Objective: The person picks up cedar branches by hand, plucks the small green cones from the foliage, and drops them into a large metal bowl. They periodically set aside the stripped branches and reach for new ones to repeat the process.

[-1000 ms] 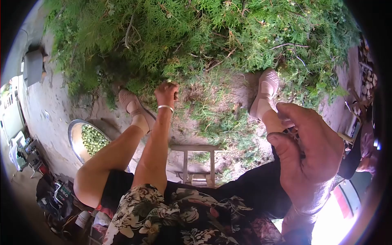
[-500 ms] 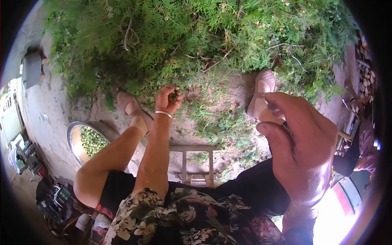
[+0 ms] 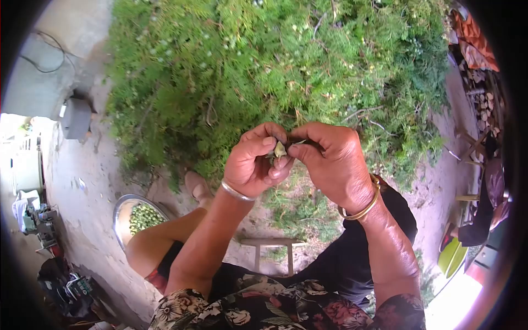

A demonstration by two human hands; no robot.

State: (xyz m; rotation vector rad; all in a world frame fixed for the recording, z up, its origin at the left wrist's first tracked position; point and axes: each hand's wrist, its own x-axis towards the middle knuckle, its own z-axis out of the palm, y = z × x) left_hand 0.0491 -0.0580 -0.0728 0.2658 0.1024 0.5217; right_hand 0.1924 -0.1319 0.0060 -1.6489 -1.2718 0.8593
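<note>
My left hand (image 3: 245,168), with a silver bangle at the wrist, is curled around a few small green seed cones (image 3: 280,149) in front of my body. Against its fingertips, my right hand (image 3: 341,165) has thumb and forefinger pinched together. What sits in that pinch is too small and dark to make out. Just beyond both hands lies a big heap of cut evergreen branches (image 3: 236,71) with scaly green foliage, pale cones dotted over it.
A metal basin (image 3: 116,217) beside my left leg holds many green cones (image 3: 144,218). A wooden stool frame (image 3: 272,242) stands between my legs. A grey box-like object (image 3: 76,118) is at the left, stacked firewood (image 3: 487,104) at the right.
My right hand has come in from the right to meet my left hand, which has risen toward my body. The view has tilted up, showing more of the branch heap.
</note>
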